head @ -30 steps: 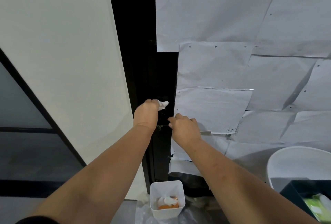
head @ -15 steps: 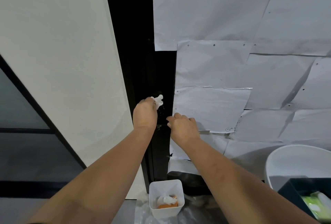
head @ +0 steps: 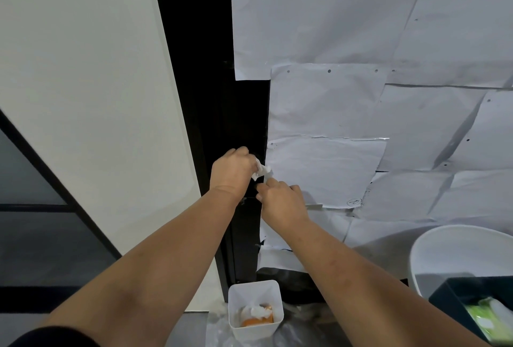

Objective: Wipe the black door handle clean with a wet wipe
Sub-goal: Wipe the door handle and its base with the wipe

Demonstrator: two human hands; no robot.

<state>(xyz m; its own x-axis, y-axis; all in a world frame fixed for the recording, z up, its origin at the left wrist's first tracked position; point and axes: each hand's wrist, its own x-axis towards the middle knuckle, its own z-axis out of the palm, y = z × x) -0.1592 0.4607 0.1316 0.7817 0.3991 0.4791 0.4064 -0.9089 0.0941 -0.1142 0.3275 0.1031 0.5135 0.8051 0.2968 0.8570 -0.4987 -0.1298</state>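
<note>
Head view: left hand (head: pixel 231 171) grips a crumpled white wet wipe (head: pixel 261 171), which sticks out rightward from its fingers against the black door frame (head: pixel 238 113). Right hand (head: pixel 281 202), just below and beside it, curls its fingers on the dark door handle (head: pixel 254 188); the handle's long axis cannot be told.

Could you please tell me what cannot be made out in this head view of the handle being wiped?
- Handle: hidden behind the left hand and right hand, black against the black door.
- Wipe: mostly inside the left grip; only a corner shows.
- Right hand's grip: fingers face away, so what it holds is unclear.
- Bin contents: too small to identify.
- Box: cut off by the frame edge.
</note>
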